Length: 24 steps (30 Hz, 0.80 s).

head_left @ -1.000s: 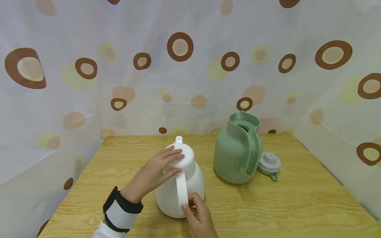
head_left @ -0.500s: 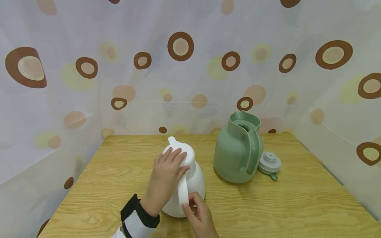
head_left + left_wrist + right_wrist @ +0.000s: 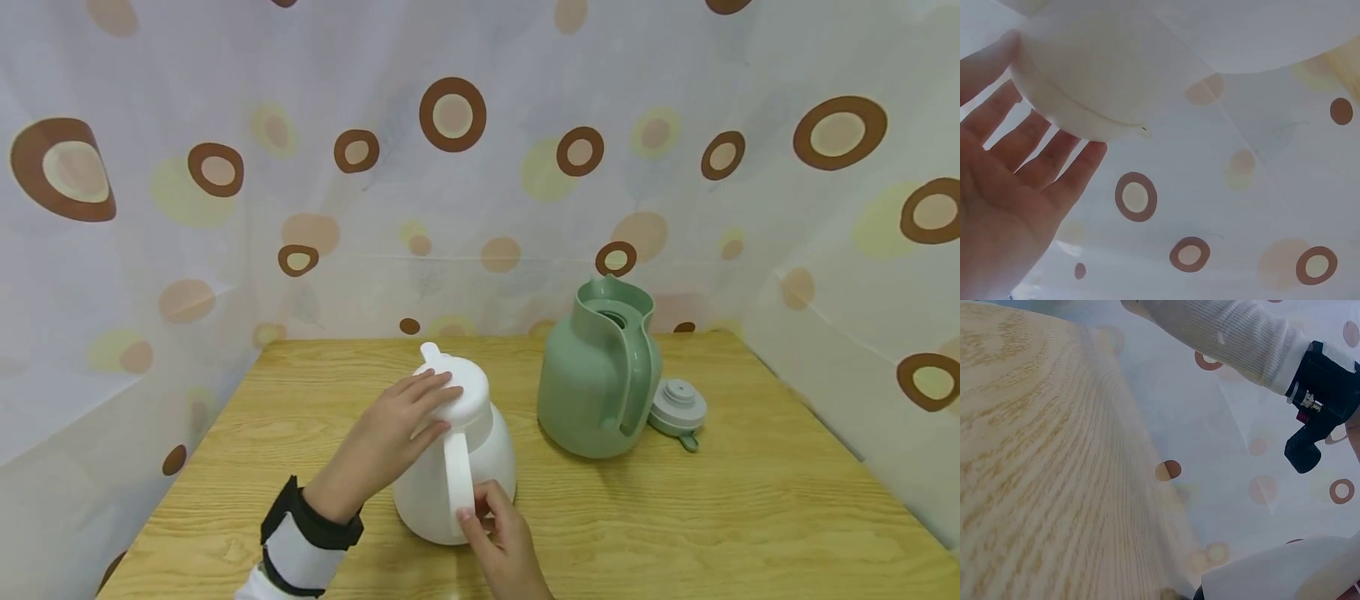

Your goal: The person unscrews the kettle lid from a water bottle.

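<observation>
A white vacuum jug (image 3: 495, 458) stands upright on the table at the front centre in the head view, its lid (image 3: 471, 390) seated on top with a small tab pointing away. My left hand (image 3: 390, 437) holds the lid by its edge; in the left wrist view its spread fingertips touch the lid's rim (image 3: 1066, 115). With thumb and fingers, my right hand (image 3: 506, 542) pinches the lower part of the jug's handle (image 3: 458, 475). In the right wrist view only the lower part of the white jug (image 3: 1266, 572) shows; the right fingers are barely visible there.
To the right stands a green jug (image 3: 573, 400) with an open top, its handle facing me. Its grey-and-green stopper (image 3: 678, 407) lies upside down beside it. Spotted cloth (image 3: 502, 208) hangs behind and on both sides of the wooden table (image 3: 675, 533).
The lid turned counterclockwise, its tab swinging left, as my left hand swung right. Then the left hand swung back left while the tab stayed. My right hand kept its hold on the handle.
</observation>
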### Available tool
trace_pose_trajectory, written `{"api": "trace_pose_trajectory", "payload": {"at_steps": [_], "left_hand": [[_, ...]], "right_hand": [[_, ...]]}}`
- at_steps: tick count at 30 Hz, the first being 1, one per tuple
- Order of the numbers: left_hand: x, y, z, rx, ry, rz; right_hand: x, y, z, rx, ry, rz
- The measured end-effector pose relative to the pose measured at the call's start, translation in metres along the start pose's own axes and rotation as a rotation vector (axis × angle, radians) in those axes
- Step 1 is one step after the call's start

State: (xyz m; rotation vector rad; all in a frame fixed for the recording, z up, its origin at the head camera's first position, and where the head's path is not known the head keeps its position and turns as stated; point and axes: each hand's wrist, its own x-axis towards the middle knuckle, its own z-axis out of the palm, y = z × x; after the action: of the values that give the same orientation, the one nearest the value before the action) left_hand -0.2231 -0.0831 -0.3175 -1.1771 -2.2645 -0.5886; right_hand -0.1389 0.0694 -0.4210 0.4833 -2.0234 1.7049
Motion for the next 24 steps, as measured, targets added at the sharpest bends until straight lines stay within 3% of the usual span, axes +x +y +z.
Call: {"api": "trace_pose_trajectory", "payload": {"at_steps": [7,15,19,24], "left_hand": [[0.0,0.011,0.013,0.192,0.127,0.024],[0.006,0.025,0.023,0.383,0.188,-0.048],[0.011,0.024,0.019,0.403,0.15,-0.048],[0.013,0.015,0.003,0.214,-0.004,0.01]], "right_hand": [[0.001,0.0,-0.001,-0.009,0.001,0.006],[0.0,0.002,-0.001,-0.008,0.01,-0.005],[0.0,0.002,-0.001,-0.002,-0.003,0.005],[0.0,0.0,0.0,0.003,-0.012,0.012]]}}
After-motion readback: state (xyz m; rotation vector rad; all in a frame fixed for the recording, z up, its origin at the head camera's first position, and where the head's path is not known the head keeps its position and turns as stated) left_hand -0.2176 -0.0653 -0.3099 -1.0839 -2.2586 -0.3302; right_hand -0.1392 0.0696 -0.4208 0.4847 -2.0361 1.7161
